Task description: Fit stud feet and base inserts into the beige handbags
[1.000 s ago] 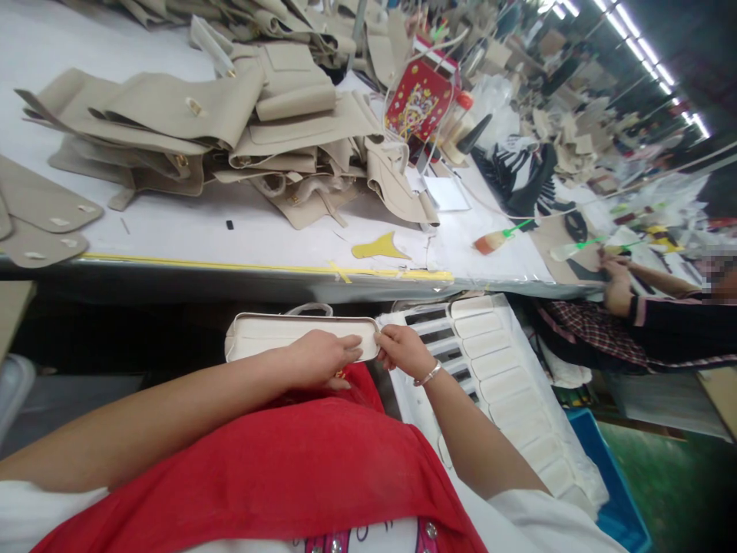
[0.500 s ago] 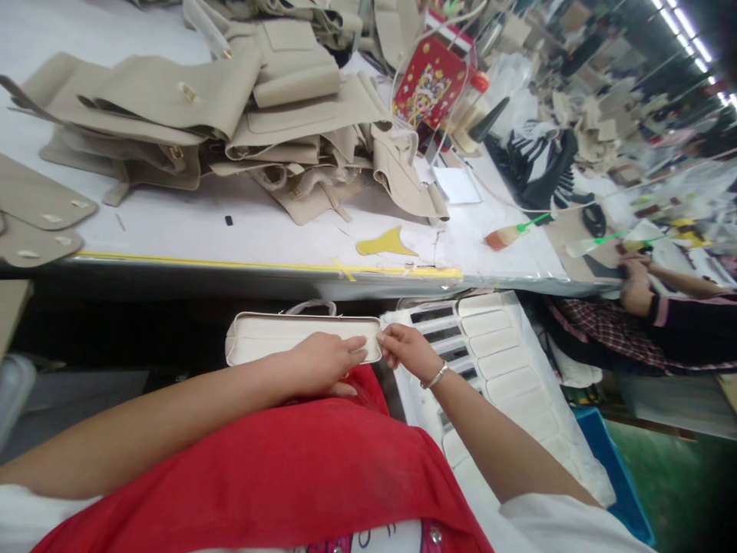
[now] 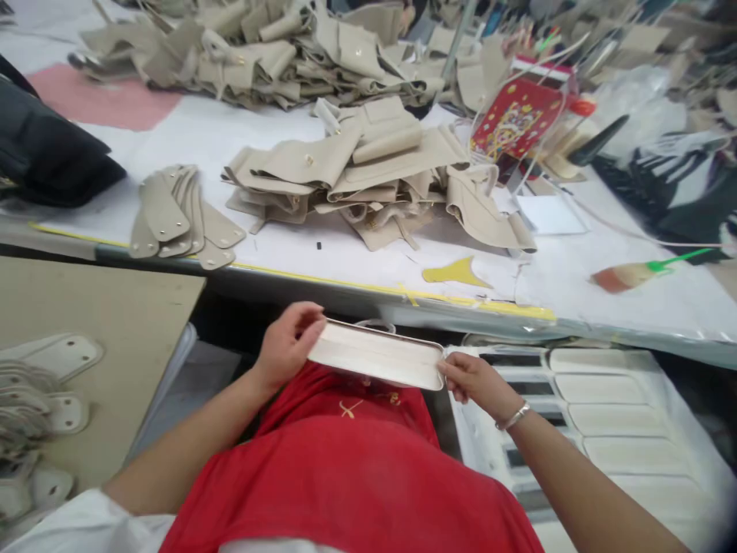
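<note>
A long cream panel (image 3: 377, 355) with a dark rim and a clear looped handle (image 3: 377, 326) behind it lies over my lap, in front of the table edge. My left hand (image 3: 292, 336) is closed on its left end, fingers curled and thumb at the corner. At the right end, my right hand (image 3: 467, 376) pinches the corner between thumb and fingers. Red apron cloth (image 3: 357, 476) is under the panel.
Beige leather bag parts (image 3: 368, 169) are heaped on the white table (image 3: 276, 269). Beige tabs (image 3: 173, 215) and a yellow piece (image 3: 457, 273) lie near its edge. A tray of cream pieces (image 3: 616, 418) stands at right; a tan board (image 3: 115, 307) is at left.
My left hand has gone from lying over the panel's right part to gripping its left end. My right hand stays at the right end. The view has shifted left, and the panel now tilts down rightward.
</note>
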Available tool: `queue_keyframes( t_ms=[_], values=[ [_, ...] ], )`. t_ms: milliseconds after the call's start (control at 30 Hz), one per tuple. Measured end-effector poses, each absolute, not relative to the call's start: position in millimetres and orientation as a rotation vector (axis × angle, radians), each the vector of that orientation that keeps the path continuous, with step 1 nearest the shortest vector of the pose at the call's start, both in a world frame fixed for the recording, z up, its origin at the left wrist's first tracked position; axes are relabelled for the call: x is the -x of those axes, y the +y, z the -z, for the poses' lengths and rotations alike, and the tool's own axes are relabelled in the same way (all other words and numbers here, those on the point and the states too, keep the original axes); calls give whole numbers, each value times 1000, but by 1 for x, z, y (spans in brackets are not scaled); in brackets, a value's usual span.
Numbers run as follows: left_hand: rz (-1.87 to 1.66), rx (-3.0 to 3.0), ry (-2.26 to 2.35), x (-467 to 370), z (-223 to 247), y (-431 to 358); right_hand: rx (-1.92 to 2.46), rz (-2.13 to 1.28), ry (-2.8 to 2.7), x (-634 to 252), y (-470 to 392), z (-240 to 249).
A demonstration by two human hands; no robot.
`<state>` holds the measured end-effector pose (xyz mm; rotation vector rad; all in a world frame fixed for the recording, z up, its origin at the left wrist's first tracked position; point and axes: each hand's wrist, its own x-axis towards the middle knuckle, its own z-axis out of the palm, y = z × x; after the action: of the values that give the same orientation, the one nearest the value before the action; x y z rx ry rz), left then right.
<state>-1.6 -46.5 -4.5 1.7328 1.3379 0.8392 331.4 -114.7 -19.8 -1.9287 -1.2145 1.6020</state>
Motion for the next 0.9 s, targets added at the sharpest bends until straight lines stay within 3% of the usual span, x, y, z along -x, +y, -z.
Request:
queue_keyframes(
  t_ms=[67,167,333,567,733,900],
  values=[
    [-765,-1455,1433,26,22,-35,1879,-1679,-1187,-335,-113,23],
    [-534,-1212,1191,39,46,-23,1856,-1700,-1169,-340,-113,26],
    [-339,-1393,1105,33,38,-8,1860,-1622,-1319,-348,-112,24],
    [-144,-2109,844,-54,0,18,1686,-829,-2019,-355,-82,9],
    [-48,-2309,564,-121,10,16,1569,-508,-2468,-347,-72,14],
    [-4,-2430,526,-118,13,16,1560,-388,-2618,-349,-75,16]
  ],
)
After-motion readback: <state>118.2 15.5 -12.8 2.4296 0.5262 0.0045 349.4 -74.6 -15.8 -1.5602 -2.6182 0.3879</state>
